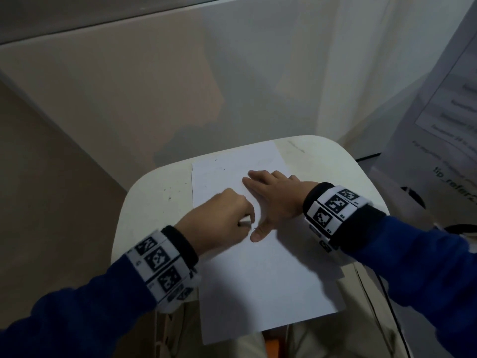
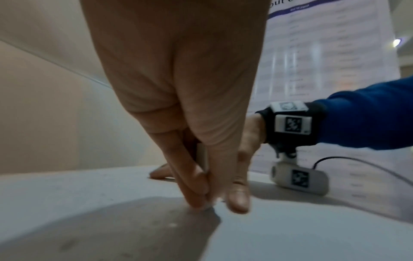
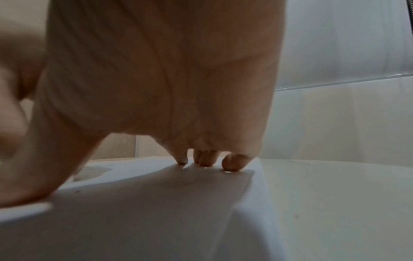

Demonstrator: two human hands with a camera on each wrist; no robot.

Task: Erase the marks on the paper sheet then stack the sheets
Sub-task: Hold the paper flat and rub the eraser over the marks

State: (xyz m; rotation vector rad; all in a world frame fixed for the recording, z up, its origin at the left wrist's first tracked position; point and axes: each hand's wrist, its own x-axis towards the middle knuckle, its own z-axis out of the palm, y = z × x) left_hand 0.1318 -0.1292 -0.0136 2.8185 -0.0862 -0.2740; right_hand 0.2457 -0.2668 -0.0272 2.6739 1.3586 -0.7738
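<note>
A white paper sheet [image 1: 271, 285] lies on a small white table [image 1: 154, 197], and the edge of another sheet [image 1: 341, 275] shows beneath it. My left hand [image 1: 246, 223] pinches a white eraser [image 1: 244, 224] and presses its tip onto the sheet; in the left wrist view the eraser [image 2: 202, 157] stands between the fingers [image 2: 194, 187]. Just beside the eraser lies a small dark mark [image 1: 254, 228]. My right hand [image 1: 271, 200] rests flat on the sheet with spread fingers, its thumb close to the eraser. In the right wrist view its fingertips [image 3: 206, 159] press the paper [image 3: 156, 203].
Dark crumbs [image 1: 169, 196] dot the table to the left of the sheets. A printed poster [image 1: 451, 125] hangs at the right, with a black cable [image 1: 387, 293] below it. Beige walls close in behind and on the left. The sheet overhangs the table's near edge.
</note>
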